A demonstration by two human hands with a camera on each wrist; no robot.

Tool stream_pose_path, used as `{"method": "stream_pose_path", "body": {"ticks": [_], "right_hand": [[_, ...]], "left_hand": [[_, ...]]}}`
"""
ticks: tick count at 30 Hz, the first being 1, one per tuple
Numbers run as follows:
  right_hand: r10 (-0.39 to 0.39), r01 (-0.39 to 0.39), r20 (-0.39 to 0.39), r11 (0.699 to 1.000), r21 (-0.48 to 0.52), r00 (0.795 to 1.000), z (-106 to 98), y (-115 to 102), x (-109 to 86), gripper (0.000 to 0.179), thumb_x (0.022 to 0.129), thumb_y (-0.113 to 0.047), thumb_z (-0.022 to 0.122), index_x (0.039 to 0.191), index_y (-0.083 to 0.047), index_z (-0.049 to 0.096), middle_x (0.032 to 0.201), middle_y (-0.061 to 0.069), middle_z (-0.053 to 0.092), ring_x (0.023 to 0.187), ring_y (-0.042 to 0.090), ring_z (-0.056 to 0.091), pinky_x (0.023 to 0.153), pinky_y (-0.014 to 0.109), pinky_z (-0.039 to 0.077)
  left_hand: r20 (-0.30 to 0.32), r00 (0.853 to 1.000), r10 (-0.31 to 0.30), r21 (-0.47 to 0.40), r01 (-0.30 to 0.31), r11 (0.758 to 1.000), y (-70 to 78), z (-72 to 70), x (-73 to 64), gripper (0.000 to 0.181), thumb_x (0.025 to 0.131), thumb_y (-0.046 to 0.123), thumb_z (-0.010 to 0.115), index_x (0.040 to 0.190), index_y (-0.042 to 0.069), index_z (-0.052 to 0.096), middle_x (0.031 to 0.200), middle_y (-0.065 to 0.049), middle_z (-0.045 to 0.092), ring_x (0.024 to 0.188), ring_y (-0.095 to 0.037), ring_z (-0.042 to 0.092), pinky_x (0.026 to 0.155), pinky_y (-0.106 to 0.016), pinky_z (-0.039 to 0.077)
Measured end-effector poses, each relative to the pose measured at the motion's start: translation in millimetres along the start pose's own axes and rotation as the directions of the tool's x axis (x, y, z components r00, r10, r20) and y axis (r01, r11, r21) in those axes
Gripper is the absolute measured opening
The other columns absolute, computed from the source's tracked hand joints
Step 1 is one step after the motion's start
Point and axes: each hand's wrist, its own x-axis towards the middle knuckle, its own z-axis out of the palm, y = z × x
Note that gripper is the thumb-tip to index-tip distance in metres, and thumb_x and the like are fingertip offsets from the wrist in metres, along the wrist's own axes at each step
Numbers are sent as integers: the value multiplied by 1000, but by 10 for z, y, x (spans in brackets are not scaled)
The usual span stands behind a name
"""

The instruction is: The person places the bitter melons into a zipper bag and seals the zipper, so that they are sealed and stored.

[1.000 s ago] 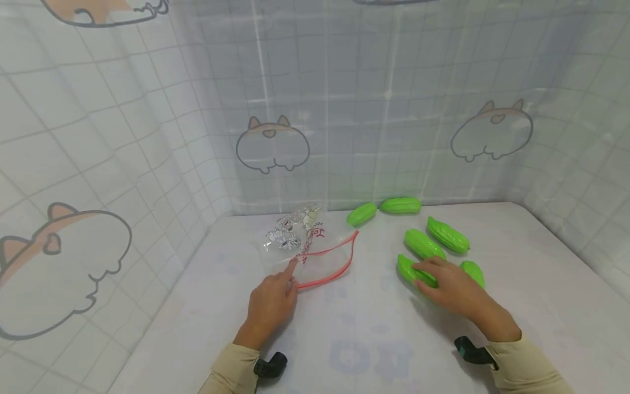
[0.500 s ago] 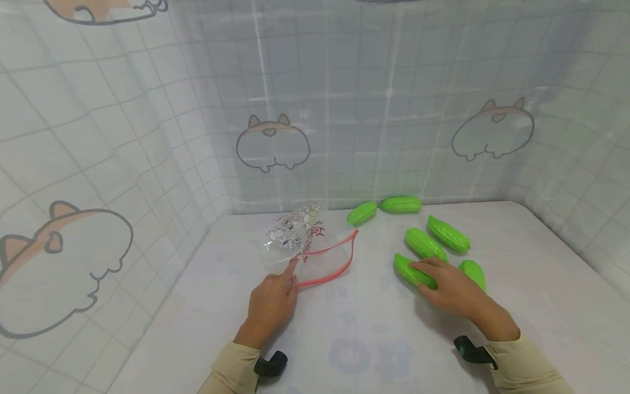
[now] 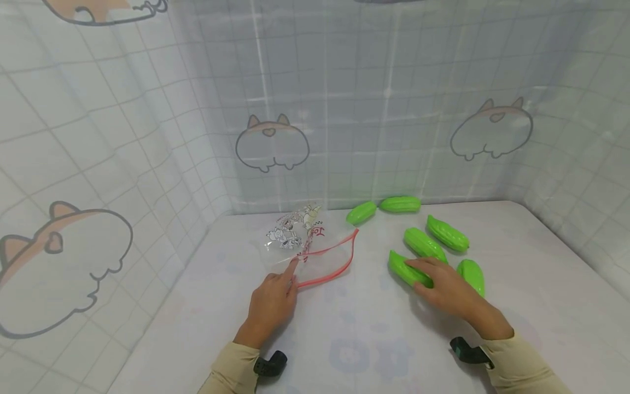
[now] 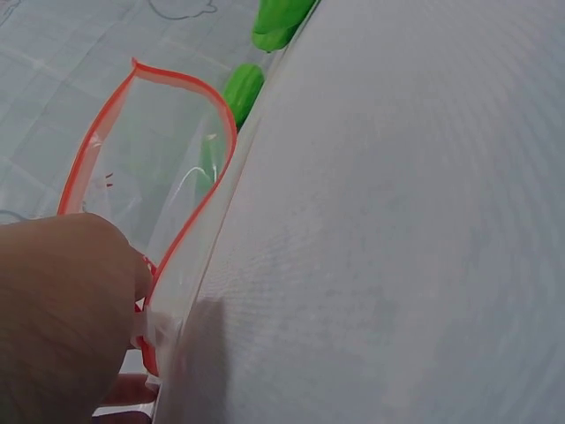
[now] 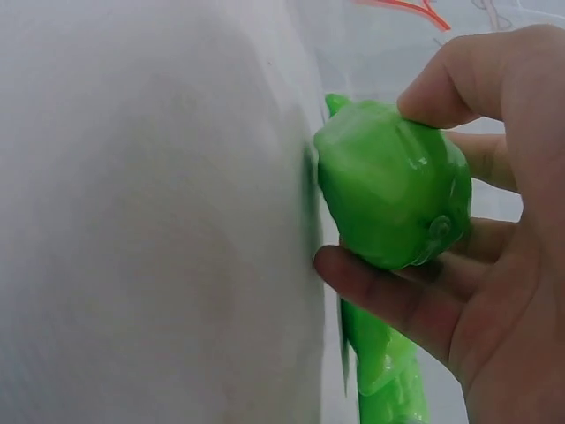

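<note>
The white table (image 3: 364, 323) spans the lower frame; at its centre-left lies a clear bag (image 3: 295, 241), its red-rimmed mouth gaping. The left hand (image 3: 272, 302) pinches the bag's near edge at the rim, while the right hand (image 3: 447, 287), right of centre, grips one green gourd (image 3: 404, 268) near five other gourds (image 3: 448, 234).

Fingers (image 5: 397, 299) gripping green gourd (image 5: 384, 181), second gourd (image 5: 378, 346) near

Gridded, seemingly cloth walls (image 3: 354, 131)

Soft, diffuse light casts faint shadows on the table (image 3: 325, 317), and the wrist views look hazy.
</note>
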Motion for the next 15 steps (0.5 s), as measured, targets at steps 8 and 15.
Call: {"method": "stream_pose_path", "body": {"ticks": [8, 15], "right_hand": [[-41, 43, -37, 998, 50, 998, 64, 37, 23, 44, 94, -15, 67, 135, -4, 61, 132, 12, 63, 124, 37, 56, 101, 56, 42], [-37, 41, -57, 996, 84, 998, 80, 20, 28, 41, 94, -17, 67, 132, -3, 64, 128, 11, 65, 121, 38, 58, 98, 57, 44]], "left_hand": [[1, 1000, 6, -32, -6, 999, -4, 10, 10, 52, 98, 21, 60, 149, 16, 50, 104, -7, 73, 106, -28, 64, 81, -48, 55], [-24, 999, 31, -57, -33, 998, -29, 45, 6, 52, 96, 18, 62, 147, 13, 51, 103, -9, 72, 106, -29, 64, 80, -48, 55]]}}
